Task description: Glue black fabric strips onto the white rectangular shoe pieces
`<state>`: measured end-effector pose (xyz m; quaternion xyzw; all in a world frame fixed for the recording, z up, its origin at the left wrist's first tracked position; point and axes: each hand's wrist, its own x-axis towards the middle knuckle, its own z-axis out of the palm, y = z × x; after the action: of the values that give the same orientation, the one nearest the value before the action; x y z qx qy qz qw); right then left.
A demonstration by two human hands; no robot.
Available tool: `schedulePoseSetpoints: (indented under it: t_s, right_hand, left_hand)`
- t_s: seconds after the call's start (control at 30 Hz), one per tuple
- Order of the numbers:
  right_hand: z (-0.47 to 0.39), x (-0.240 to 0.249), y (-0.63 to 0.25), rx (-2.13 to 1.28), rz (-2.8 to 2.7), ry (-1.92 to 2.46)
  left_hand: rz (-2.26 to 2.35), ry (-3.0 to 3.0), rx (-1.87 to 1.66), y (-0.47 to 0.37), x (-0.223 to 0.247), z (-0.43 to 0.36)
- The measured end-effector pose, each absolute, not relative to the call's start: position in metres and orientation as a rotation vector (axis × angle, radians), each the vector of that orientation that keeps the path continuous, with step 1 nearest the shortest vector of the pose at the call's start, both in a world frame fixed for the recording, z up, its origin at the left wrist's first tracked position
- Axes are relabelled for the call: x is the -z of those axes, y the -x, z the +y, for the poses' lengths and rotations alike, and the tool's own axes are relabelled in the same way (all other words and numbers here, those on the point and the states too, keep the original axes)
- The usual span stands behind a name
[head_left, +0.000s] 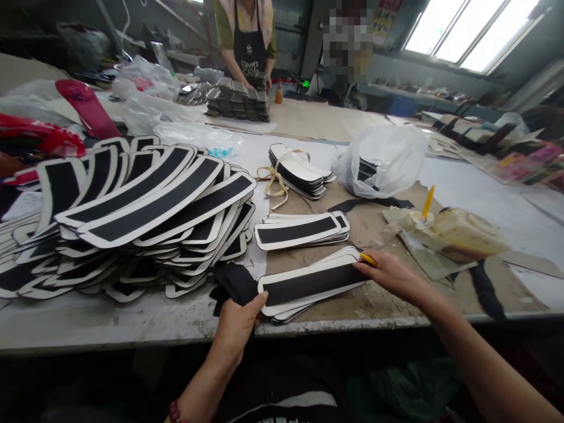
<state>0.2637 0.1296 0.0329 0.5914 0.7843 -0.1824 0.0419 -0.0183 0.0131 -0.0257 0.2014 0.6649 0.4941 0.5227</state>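
A curved white-edged piece with a black strip (308,285) lies on a short stack at the table's front edge. At its left end my left hand (240,323) is closed, thumb on top, with black fabric (235,283) beside and under the fingers. My right hand (390,273) is at the right end, closed around a small yellow tool (368,259), its fingertips touching the piece. Just behind lies another small stack of similar pieces (299,231). A large heap of them (154,205) spreads over the left side.
Farther back are a ribbon-tied bundle (297,170) and a white plastic bag (388,161). A glue container (467,232) and a white cup with a yellow stick (426,205) stand right. Across the table, a person in an apron (250,47) handles stacked pieces (238,100).
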Motion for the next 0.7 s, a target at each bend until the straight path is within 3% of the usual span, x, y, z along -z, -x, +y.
schedulePoseSetpoints:
  t_s: [0.27,0.7]
  right_hand:
    - [0.122,-0.018,-0.248,0.215,2.31,-1.877]
    - [0.129,-0.001,-0.253,0.142,2.316,-1.86]
  left_hand:
    - [1.592,-0.482,-1.218,0.016,0.024,0.013]
    - [1.567,-0.409,-1.214,0.017,0.029,0.01]
